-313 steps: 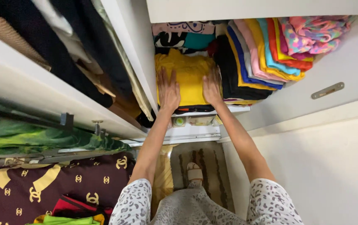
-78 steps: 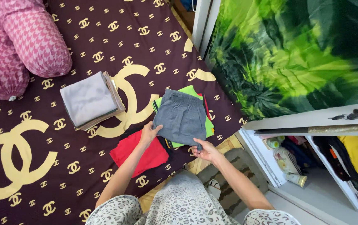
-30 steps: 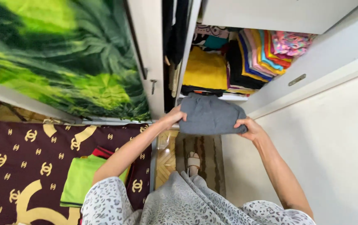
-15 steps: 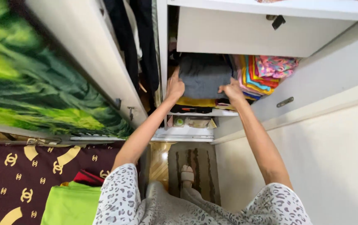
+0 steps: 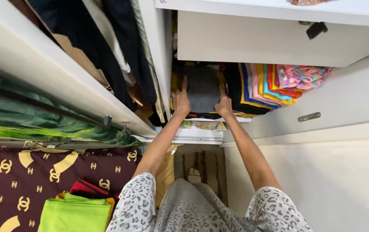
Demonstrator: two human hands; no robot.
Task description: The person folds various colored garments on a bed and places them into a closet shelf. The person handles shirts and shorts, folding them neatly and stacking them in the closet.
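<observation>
left grip (image 5: 180,101) + right grip (image 5: 224,105) flank | grey folded garment (image 5: 201,88) between, on shelf stack

A white wardrobe (image 5: 279,38) is seen with its door (image 5: 335,111) swung open, and dark garments (image 5: 107,47) are hung in the compartment to the left. A brown patterned rug (image 5: 204,161) is laid on the floor below, beside a plain white wall (image 5: 322,184). A maroon bedspread (image 5: 25,176) with gold emblems is spread at lower left, under a green leaf-print curtain (image 5: 38,124).

Both arms outstretched, left hand (image 5: 181,101) and right hand (image 5: 224,105) flat (fingers extended)
</observation>
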